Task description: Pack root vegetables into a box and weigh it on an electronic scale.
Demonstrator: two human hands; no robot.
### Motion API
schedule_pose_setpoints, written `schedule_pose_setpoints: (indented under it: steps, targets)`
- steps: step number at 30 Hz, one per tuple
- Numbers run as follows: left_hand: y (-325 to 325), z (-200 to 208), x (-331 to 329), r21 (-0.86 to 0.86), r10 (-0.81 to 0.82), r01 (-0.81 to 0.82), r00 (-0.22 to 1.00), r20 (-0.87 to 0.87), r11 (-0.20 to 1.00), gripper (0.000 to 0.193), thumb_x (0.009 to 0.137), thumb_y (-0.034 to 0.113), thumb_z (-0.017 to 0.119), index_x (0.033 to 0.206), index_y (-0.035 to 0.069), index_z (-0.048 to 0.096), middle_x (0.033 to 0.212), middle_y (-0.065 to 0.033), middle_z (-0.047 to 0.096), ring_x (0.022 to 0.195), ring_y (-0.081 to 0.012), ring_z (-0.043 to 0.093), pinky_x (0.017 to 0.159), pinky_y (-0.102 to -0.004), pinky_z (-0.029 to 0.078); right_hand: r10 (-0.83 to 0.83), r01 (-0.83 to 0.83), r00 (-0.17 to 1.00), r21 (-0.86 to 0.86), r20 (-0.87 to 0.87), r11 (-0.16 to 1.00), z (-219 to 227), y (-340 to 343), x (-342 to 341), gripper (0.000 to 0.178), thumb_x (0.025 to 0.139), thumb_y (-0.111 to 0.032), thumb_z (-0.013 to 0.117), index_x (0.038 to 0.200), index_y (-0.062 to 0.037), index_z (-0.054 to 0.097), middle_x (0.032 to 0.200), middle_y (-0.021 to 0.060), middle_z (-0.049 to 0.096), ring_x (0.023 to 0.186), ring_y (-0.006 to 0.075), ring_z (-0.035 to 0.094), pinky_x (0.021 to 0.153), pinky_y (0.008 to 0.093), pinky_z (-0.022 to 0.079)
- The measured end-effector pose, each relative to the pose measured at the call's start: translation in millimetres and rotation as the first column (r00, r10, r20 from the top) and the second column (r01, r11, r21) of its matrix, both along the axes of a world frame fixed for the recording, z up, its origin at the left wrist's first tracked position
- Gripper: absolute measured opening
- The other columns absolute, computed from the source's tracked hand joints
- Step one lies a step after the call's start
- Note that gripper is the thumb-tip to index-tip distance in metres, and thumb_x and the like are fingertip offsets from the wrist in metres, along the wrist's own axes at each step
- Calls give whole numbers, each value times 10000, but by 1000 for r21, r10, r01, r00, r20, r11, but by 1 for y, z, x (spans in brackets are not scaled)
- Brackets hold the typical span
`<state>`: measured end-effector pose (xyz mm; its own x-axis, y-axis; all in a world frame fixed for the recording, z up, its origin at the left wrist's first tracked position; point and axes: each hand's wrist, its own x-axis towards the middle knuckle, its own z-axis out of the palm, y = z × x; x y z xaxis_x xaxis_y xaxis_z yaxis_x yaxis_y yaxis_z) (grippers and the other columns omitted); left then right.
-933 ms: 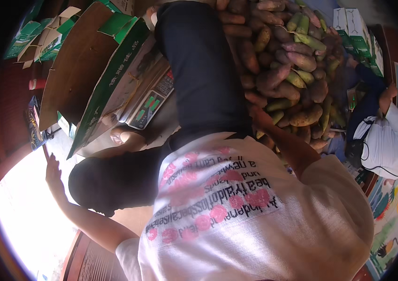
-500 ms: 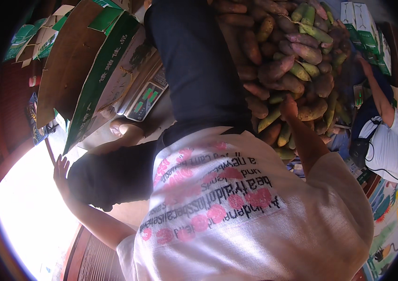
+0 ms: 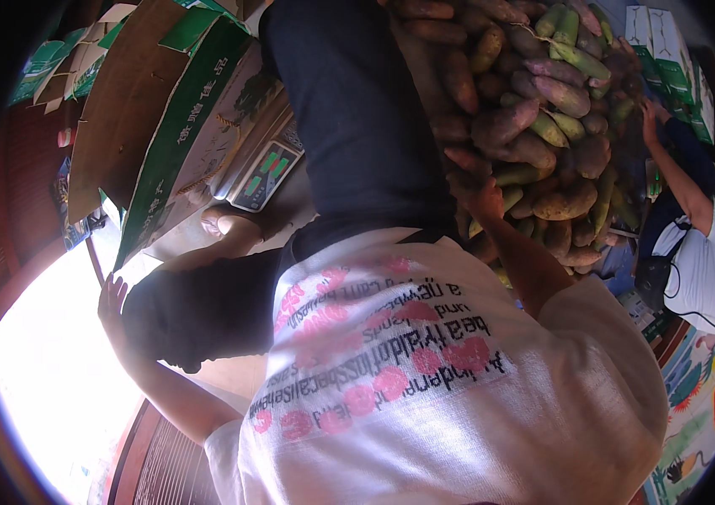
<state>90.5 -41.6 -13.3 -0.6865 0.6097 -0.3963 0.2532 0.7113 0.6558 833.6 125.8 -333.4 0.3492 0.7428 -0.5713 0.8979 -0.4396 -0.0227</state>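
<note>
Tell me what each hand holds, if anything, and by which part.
Right hand: at the near end of a sweet potato; grip unclear. Left hand: near the lower corner of the box; a hold cannot be told.

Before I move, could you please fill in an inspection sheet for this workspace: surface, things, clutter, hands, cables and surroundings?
Surface: grey floor, partly visible between scale and legs.
Job's things: pile of tubers, reddish, brown and green, to the right.
Clutter: open cardboard box on the left, next to the scale with lit green displays; green-and-white cartons at upper right.
Hands: left hand open beside the bent left leg; right hand at the pile's left edge, grip unclear.
Cables: thin black cord or strap against the co-worker's top.
Surroundings: co-worker at far right; strong glare at lower left.
</note>
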Motion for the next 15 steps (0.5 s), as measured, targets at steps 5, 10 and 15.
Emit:
schedule_pose_setpoints:
  steps: [5,10,15]
  targets:
    - [-1,-5,-7,14,25,-25,1000,-16,1000,531,1040,351,536,1435,-4,530,1353,-214,606,1295,-315,575,1098,-442,465,270,-267,962,96,-25,959,-4,-19,0,687,743,-269,796,1297,-57,449,1219,195,604,1190,397,566,981,488,488]
    - [-9,-8,-19,11,121,-122,992,43,993,514,1065,307,544,1432,-51,515,1376,-219,593,1279,-285,588,1127,-422,447,510,-510,860,2,30,860,3,-23,-19,620,744,-180,730,1300,-82,472,1225,156,578,1165,342,531,970,441,471]
    - [-14,-22,-34,64,97,-103,991,87,993,515,1063,291,550,1426,-71,509,1362,-219,600,1244,-294,615,1081,-410,494,562,-570,815,20,139,822,-38,-45,-18,594,831,-216,737,1351,-132,463,1292,116,546,1251,308,514,967,457,468]
